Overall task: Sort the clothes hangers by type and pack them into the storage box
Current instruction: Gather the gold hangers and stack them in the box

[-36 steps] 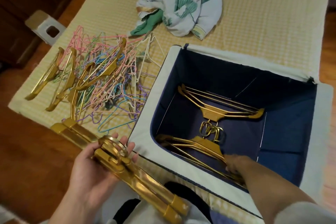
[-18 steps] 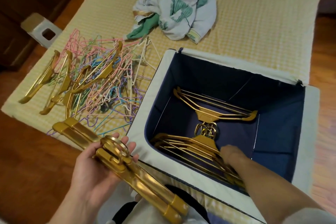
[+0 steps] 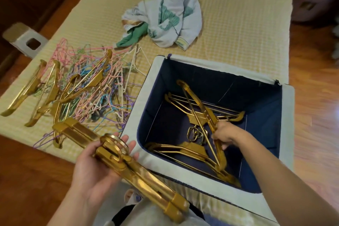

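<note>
At far left, on the yellow checked mattress (image 3: 229, 29), lay the unsorted pile: loose gold plastic hangers (image 3: 42, 93) mixed among thin coloured wire hangers (image 3: 95, 86), tangled together and well apart from the box. These evidently awaited sorting by type.

Nearer the camera, the left hand (image 3: 95, 167) supported a stacked bundle of gold hangers (image 3: 128, 163) across the palm. The fingers were extended and only slightly bent beneath the bundle near its hooks, the fingertips showing past its far edge; the thumb lay along the near side. The stack appeared to be kept aligned as a ready supply for the other hand.

Right of centre stood the fabric storage box (image 3: 139, 154), navy-lined and open at the top. Two groups of gold hangers (image 3: 183, 149) lay flat on its floor, hooks meeting at the middle, probably to nest compactly.

Inside the box, the right hand (image 3: 224, 134) gripped one tilted gold hanger (image 3: 200, 110), fingers curled round its arm close to the neck. The upper end pointed toward the box's far-left corner; the lower end rested among the near group.
</note>
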{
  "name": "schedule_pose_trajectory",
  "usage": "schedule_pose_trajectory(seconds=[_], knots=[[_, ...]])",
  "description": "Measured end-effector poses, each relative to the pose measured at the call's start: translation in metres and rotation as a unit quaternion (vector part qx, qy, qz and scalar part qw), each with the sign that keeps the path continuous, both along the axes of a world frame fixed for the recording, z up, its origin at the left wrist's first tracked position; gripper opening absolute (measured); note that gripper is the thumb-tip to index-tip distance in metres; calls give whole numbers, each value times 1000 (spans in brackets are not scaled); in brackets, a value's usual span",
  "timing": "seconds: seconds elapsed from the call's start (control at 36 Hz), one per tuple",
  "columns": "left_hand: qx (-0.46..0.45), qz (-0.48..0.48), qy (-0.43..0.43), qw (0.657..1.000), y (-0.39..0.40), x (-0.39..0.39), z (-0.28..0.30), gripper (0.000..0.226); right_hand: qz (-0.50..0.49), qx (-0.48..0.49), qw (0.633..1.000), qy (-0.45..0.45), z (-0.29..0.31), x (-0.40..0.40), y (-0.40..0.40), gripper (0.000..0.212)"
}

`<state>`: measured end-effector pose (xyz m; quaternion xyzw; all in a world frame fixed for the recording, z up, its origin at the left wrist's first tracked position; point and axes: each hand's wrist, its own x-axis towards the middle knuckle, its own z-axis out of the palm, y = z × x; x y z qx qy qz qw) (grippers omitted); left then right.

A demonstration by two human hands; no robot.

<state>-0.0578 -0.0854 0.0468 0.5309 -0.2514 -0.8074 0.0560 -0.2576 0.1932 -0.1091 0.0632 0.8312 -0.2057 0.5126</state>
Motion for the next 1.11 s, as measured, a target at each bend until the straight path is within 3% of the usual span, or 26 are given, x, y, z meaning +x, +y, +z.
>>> schedule_pose_trajectory(seconds=[0.11, 0.22, 0.31, 0.39, 0.56, 0.61, 0.72, 0.86, 0.92, 0.97, 1.06, 1.11], knots=[[3, 4, 25, 1000, -4, 5, 1, 87, -126, -75, 985, 86, 27, 23, -20, 75], [0, -4, 36, 999, -13, 10, -1, 87, -149, -80, 974, 151, 29, 57, -37, 43], [1, -6, 39, 999, -19, 13, -1, 71, -139, -28, 972, 185, 28, 68, -45, 20], [0, 4, 43, 999, -25, 16, 1, 82, -177, -10, 963, 202, 31, 71, -56, 29], [1, 29, 55, 998, -33, 23, 2, 91, -113, 34, 960, 253, 13, 46, -101, 50], [-3, 36, 45, 998, -33, 26, 0, 92, -132, 47, 946, 292, 9, 37, -113, 55], [-10, 46, 13, 999, -37, 35, 0, 50, -172, 91, 929, 315, -1, 26, -139, 53], [-11, 75, 2, 997, -42, 40, 1, 47, -241, 78, 938, 238, -28, -9, -167, 56], [-19, 75, 3, 997, -43, 42, 2, 62, -201, 39, 961, 186, -45, -30, -169, 69], [-24, 72, 10, 997, -44, 44, 3, 84, -83, 17, 984, 158, -61, -46, -163, 76], [-14, 62, 31, 998, -44, 42, 4, 94, 53, 8, 980, 194, -51, -50, -145, 47], [-9, 57, 37, 998, -42, 37, 6, 99, 61, -33, 973, 218, -31, -41, -132, 34]])
